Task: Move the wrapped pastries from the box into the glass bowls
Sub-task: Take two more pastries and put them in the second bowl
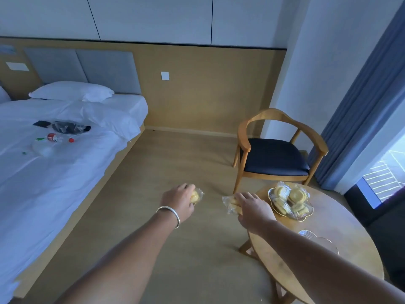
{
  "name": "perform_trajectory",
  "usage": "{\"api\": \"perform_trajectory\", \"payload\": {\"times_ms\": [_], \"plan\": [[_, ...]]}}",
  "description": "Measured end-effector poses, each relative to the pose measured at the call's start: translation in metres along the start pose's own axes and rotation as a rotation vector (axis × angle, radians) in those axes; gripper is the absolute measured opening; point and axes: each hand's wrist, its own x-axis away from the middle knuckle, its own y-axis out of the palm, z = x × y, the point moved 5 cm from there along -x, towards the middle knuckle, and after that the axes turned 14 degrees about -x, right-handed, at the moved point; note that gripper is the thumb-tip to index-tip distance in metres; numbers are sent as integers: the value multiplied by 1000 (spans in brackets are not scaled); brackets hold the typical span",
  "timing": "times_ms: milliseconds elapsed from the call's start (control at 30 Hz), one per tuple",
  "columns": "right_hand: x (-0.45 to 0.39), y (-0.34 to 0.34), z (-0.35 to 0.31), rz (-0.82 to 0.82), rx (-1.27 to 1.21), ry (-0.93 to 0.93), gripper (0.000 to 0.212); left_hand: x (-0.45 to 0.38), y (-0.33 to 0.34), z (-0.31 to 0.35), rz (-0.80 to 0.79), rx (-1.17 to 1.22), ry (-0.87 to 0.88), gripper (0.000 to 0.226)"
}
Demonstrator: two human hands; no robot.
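My left hand is stretched out over the floor, shut on a wrapped yellow pastry. Over the left edge of the round table, my right hand is shut on another wrapped pastry. A glass bowl with a gold rim sits on the table's far side and holds several wrapped pastries. A second glass bowl lies nearer to me, partly hidden behind my right forearm; I see nothing inside it. The box is out of view.
The round wooden table stands at the right. A wooden chair with a dark seat is behind it. A bed with white sheets and small items fills the left. Blue curtains hang at the right.
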Motion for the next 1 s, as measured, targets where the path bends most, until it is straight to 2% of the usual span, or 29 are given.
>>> {"api": "perform_trajectory", "payload": {"times_ms": [267,567,767,1000], "plan": [[-98,5,-13,-15,-16,74,47,-99,28,-41,-49,27,73,35],[-165,0,46,-28,-57,170,53,-203,52,-9,-87,32,180,37],[-183,-33,129,45,-106,299,58,-284,43,65,-92,8,305,37],[-140,-75,247,157,-124,536,63,-348,18,213,-33,20,570,38]]}}
